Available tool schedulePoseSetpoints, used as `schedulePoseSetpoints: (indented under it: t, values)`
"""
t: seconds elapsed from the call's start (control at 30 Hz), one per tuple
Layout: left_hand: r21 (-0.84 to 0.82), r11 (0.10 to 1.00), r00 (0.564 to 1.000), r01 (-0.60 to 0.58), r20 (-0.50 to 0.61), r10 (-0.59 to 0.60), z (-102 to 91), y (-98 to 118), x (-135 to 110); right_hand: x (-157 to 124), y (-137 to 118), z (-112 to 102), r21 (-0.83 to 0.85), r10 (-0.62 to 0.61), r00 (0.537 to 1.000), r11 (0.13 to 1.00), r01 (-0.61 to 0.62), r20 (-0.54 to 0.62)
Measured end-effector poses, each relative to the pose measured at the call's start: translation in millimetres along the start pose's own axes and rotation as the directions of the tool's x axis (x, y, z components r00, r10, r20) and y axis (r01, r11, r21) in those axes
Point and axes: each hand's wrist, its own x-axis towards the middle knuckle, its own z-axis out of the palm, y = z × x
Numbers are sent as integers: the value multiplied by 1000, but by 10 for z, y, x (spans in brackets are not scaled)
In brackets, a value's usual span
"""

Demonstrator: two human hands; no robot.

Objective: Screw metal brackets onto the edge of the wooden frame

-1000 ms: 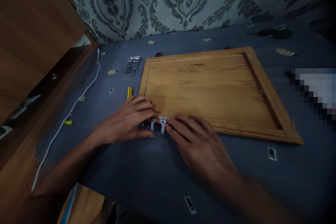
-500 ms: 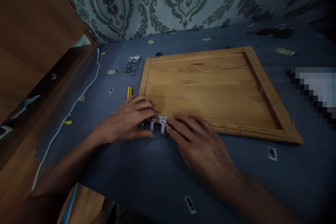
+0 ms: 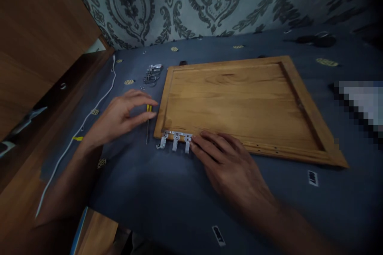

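Note:
A wooden framed panel [image 3: 239,99] lies flat on a blue patterned cloth [image 3: 167,191]. A metal hinge [image 3: 176,139] with three silver tabs sits at the panel's near left corner. My right hand [image 3: 227,163] rests at the panel's near edge, fingertips touching the hinge's right end. My left hand [image 3: 119,115] hovers left of the panel with fingers apart, fingertips at the yellow handle of a thin screwdriver [image 3: 147,121] lying on the cloth. It grips nothing.
A pile of metal hinges and hardware [image 3: 152,73] lies beyond the panel's far left corner. A white cable [image 3: 89,115] runs along the left. Brown wooden furniture [image 3: 36,48] stands at the left. Dark objects [image 3: 314,40] lie at the far right.
My left hand has left the hinge and moved left and away to the yellow screwdriver. The hinge's three tabs are now uncovered. My right hand stays put.

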Motion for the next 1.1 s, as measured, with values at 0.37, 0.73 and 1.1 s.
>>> schedulePoseSetpoints:
  t: [0.37,0.73,1.1]
  values:
    - [123,945,953,303,-41,-301,97,-641,31,-11,18,32,-29,-24,999,999,23,-39]
    - [183,907,920,380,-176,-350,302,-964,-5,-47,69,190,-24,-17,991,1000,14,-131]
    - [178,874,878,453,-261,-402,502,-1193,191,-2,26,162,-38,-7,979,999,-1,-203]
